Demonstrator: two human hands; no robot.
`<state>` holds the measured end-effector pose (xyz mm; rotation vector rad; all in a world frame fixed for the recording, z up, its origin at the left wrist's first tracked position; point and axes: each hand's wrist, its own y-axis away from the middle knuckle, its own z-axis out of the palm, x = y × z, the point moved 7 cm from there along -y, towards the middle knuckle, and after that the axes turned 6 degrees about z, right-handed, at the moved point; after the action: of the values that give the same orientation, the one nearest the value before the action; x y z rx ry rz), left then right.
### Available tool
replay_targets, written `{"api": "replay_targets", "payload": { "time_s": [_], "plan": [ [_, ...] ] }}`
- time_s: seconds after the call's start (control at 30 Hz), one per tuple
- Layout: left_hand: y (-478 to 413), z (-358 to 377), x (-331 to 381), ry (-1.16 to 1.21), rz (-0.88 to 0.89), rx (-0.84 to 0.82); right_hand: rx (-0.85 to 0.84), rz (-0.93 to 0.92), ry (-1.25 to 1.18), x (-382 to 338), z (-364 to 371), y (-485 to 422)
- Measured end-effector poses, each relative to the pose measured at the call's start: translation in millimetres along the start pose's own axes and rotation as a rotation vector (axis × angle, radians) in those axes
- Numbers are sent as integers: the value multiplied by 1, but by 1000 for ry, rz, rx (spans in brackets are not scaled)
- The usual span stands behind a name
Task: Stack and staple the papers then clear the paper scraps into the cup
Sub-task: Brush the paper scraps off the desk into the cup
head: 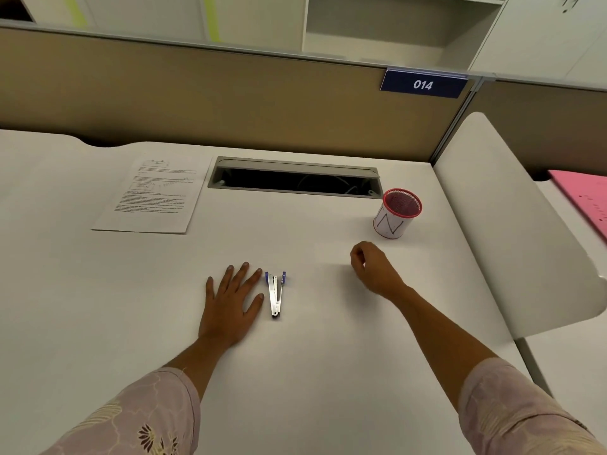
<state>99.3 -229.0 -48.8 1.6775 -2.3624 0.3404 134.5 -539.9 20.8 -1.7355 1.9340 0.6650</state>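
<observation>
A printed paper stack [154,195] lies flat at the far left of the white desk [131,307]. A small silver stapler with blue ends [276,293] lies in the middle, its jaws spread apart. My left hand [230,303] rests flat on the desk just left of the stapler, fingers spread, thumb close to it. My right hand [372,269] hovers to the right with fingers curled in; whether it pinches a scrap I cannot tell. A red mesh cup with a white label [395,215] stands upright beyond my right hand. No loose scraps are visible on the desk.
A cable slot with an open lid [295,177] is set into the desk behind the stapler. A tan partition with a blue "014" sign [423,83] closes the back. A white side panel [512,231] borders the right, with a pink folder [584,198] beyond it.
</observation>
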Motion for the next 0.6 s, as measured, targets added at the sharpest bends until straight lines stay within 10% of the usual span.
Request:
{"api": "replay_targets", "payload": {
  "time_s": [0.6],
  "plan": [
    [0, -1, 1, 19, 3, 6, 397, 327, 14, 33, -128, -73]
  ]
}}
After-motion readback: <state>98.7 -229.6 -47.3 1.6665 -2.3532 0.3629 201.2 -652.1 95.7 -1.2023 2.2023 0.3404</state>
